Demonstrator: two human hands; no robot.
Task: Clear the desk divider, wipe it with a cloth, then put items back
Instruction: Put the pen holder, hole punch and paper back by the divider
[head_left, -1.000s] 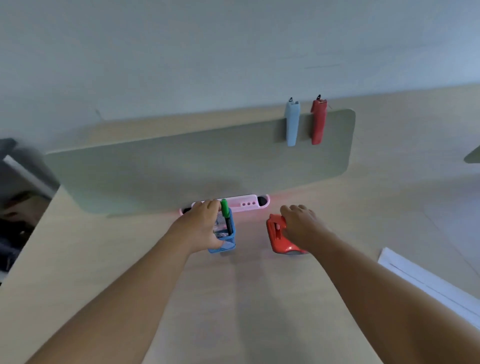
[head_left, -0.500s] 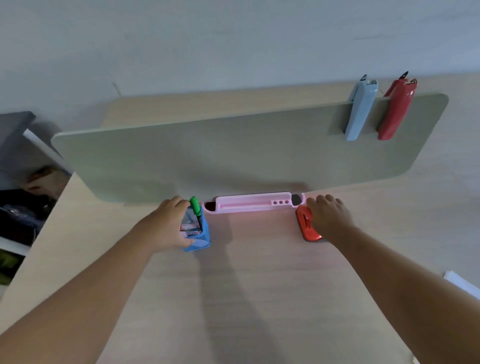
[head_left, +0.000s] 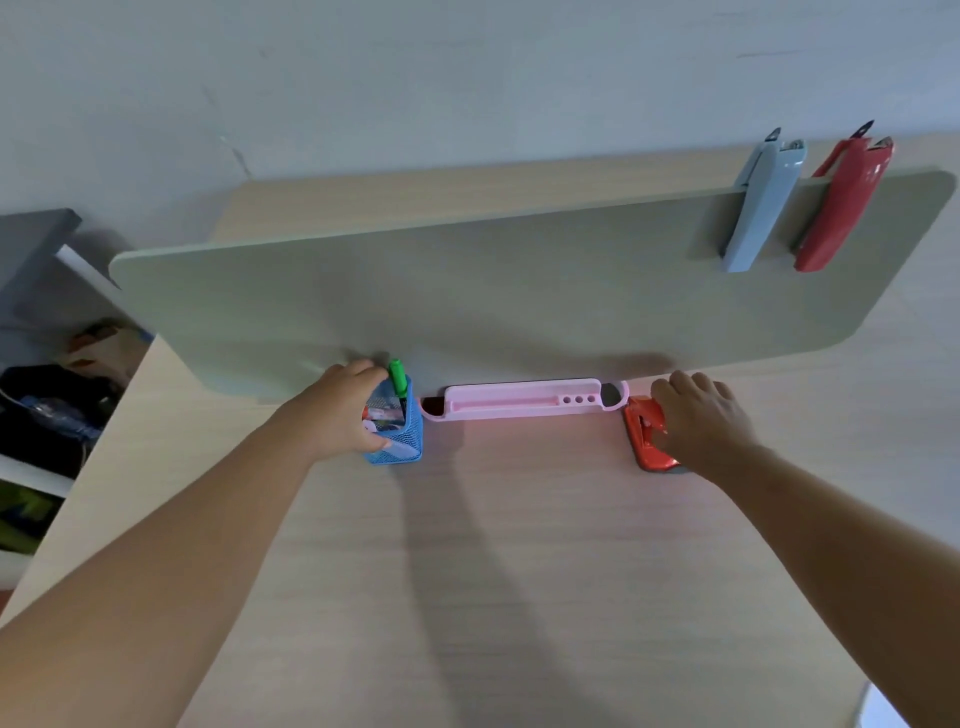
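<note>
Against the foot of the desk divider (head_left: 519, 291), toward the far edge of the desk (head_left: 519, 571), three things sit in a row. At the left end the left hand (head_left: 337, 415) has its grip closed round a blue mesh pen cup (head_left: 397, 441), fingers over the far rim and thumb on the near side; a green marker (head_left: 397, 376) stands up out of it. The cup appears to rest on the desk just in front of the divider, though whether it is lifted a little cannot be told. Beside it, in the middle, a pink organiser tray (head_left: 519, 402) lies along the divider's base, apparently touching it. At the right end of the tray the right hand (head_left: 701, 421) lies over a red hole punch (head_left: 644, 436), fingers curled loosely across its top; whether that grip is truly closed on it cannot be told. Up at the divider's top right corner a grey-blue stapler (head_left: 761, 202) and a red stapler (head_left: 841, 208) hang clipped over the edge, just beside each other.

No cloth is in view, and the divider still carries the two staplers. Judging by this, clearing looks barely under way, with wiping and putting back all left.
</note>
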